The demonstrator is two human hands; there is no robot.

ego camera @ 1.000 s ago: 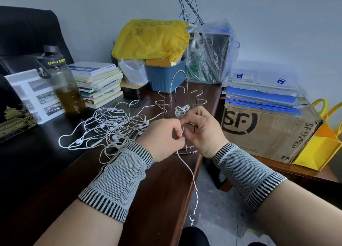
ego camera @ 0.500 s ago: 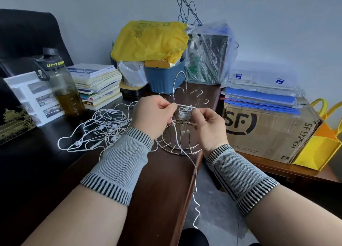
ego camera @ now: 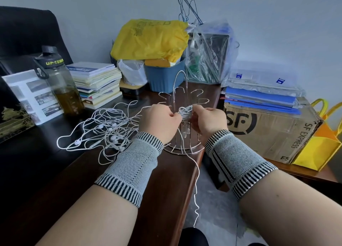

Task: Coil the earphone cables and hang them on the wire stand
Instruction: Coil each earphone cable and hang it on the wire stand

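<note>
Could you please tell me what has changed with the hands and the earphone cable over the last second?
Both hands rose from low in front of the wire stand to its hook level. The left hand and right hand now hold a small coil between them, where earlier only a strand showed; its loose tail hangs shorter over the desk edge. The tangled earphones, bottle and books stayed put.

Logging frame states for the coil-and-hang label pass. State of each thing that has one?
left hand: fingers pinch the cable beside the coil
right hand: fingers hold the coiled earphone
coiled earphone: partly wound, loose tail hanging past the desk edge
earphone pile: tangled, uncoiled, on the desk
wire stand: upright, visible hooks bare
bottle: capped, upright, partly filled
SF box: closed, folders stacked on top
</note>
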